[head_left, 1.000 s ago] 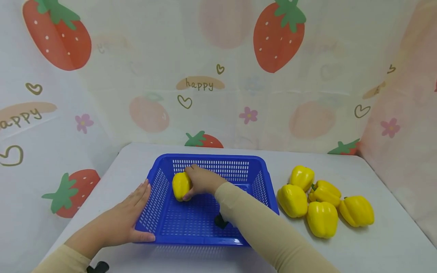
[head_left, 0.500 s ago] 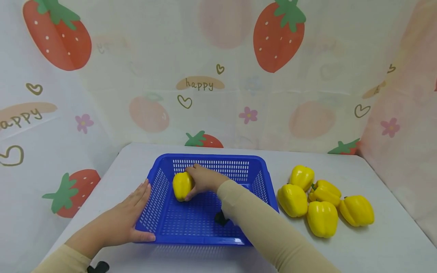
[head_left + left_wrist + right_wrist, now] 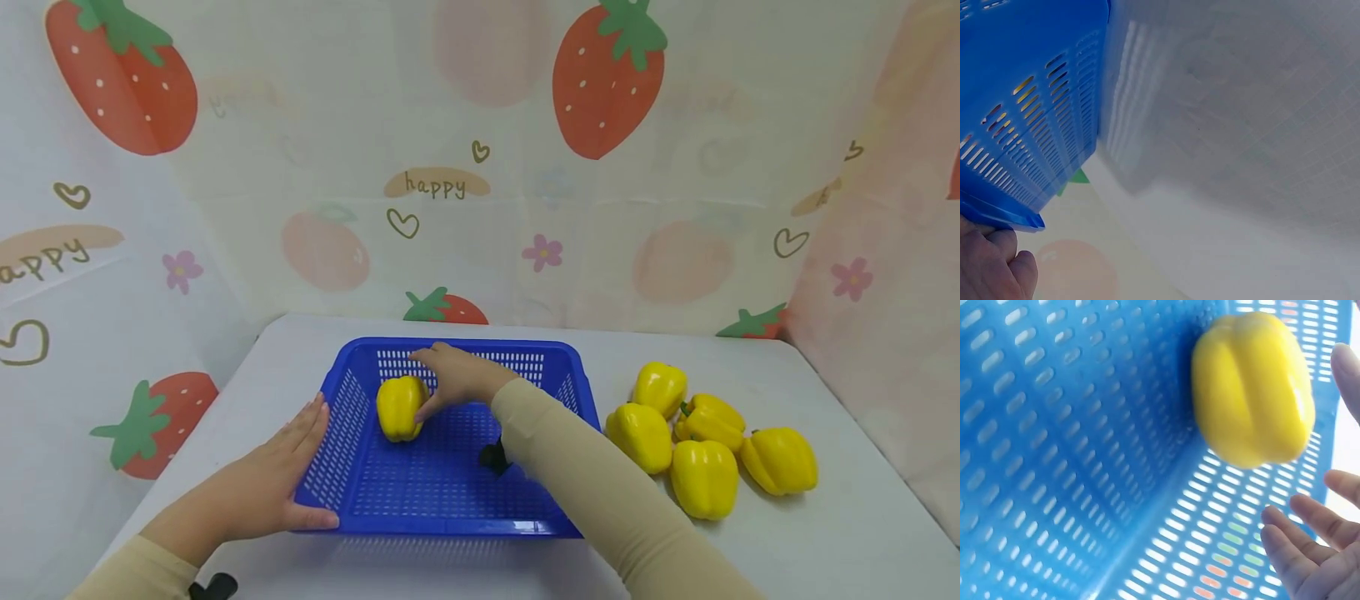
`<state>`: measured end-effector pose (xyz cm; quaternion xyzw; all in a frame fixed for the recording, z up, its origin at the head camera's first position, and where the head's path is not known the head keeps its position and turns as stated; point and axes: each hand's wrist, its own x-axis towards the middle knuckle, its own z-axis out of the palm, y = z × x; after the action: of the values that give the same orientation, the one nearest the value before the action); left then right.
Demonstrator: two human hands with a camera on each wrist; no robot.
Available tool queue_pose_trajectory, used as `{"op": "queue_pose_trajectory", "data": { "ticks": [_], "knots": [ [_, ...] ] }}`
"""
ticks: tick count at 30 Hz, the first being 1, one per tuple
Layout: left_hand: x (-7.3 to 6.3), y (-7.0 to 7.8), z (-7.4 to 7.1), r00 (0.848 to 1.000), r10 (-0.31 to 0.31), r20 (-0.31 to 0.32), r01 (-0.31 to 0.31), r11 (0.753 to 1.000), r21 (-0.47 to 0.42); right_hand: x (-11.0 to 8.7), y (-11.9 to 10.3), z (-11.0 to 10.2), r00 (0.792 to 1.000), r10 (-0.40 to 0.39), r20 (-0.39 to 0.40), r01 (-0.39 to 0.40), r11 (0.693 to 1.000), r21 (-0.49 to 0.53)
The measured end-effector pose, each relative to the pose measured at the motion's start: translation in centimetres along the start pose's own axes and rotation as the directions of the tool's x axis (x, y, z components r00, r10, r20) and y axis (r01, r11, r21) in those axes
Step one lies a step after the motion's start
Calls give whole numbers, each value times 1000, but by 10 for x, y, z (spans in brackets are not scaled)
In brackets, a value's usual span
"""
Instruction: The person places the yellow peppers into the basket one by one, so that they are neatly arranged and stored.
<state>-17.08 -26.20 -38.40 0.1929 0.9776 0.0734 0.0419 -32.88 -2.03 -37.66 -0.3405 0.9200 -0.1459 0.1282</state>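
One yellow bell pepper (image 3: 399, 408) stands inside the blue plastic basket (image 3: 457, 527), near its left wall. Just to the right of that pepper is my right hand (image 3: 463, 377), fingers spread, holding nothing. The right wrist view shows a gap between the fingers and the pepper (image 3: 1254, 394). My left hand (image 3: 270, 479) rests along the basket's left rim with straight fingers, its thumb on the front left corner. In the left wrist view, part of the left hand (image 3: 997, 265) touches the basket rim. The right forearm hides part of the basket floor.
Several more yellow bell peppers (image 3: 705, 479) lie grouped on the white table (image 3: 840, 550), to the right of the basket. Strawberry-printed cloth (image 3: 570, 275) hangs behind and at both sides of the table.
My right hand has let go of the bell pepper, spread its fingers and moved slightly up and right. The pepper stays at the basket's left. My left hand has not moved.
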Motion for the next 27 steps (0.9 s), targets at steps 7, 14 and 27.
{"op": "queue_pose_trajectory", "data": {
  "ticks": [7, 14, 27],
  "knots": [
    [0, 0, -1, 1000, 14, -3, -14, 1000, 7, -13, 1, -21, 998, -54, 11, 54, 999, -6],
    [0, 1, -1, 1000, 17, -5, -17, 1000, 7, -30, 9, -49, 995, -95, -11, 95, 992, 77],
    [1, 1, 0, 1000, 13, -2, -13, 1000, 9, -73, 24, -88, 992, -94, -83, 108, 977, 186]
  ]
}}
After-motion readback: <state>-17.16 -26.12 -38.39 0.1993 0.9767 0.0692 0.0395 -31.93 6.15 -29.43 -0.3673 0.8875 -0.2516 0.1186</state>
